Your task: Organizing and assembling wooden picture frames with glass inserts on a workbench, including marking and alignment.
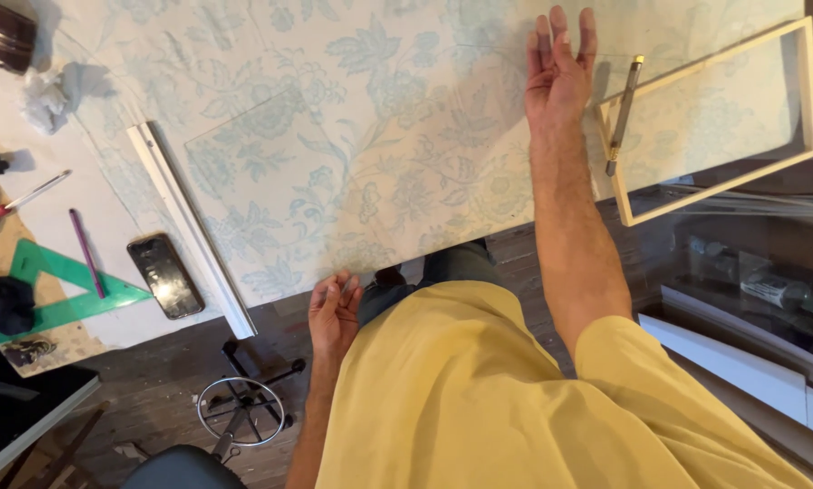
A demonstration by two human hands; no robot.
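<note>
Two hands working a glass sheet [334, 181] on the floral tabletop [406, 54].
The right hand [558, 77] is lying flat, fingers together, at upper centre beside a wooden frame [809, 100] (a glass cutter [624, 113] resting across it); the left hand [336, 312] is pinching the sheet's near edge at lower centre.

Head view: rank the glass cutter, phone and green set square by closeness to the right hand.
1. Glass cutter, just right of the right hand, lying on the wooden frame.
2. Phone, far left near the table edge.
3. Green set square, farthest left.
</note>
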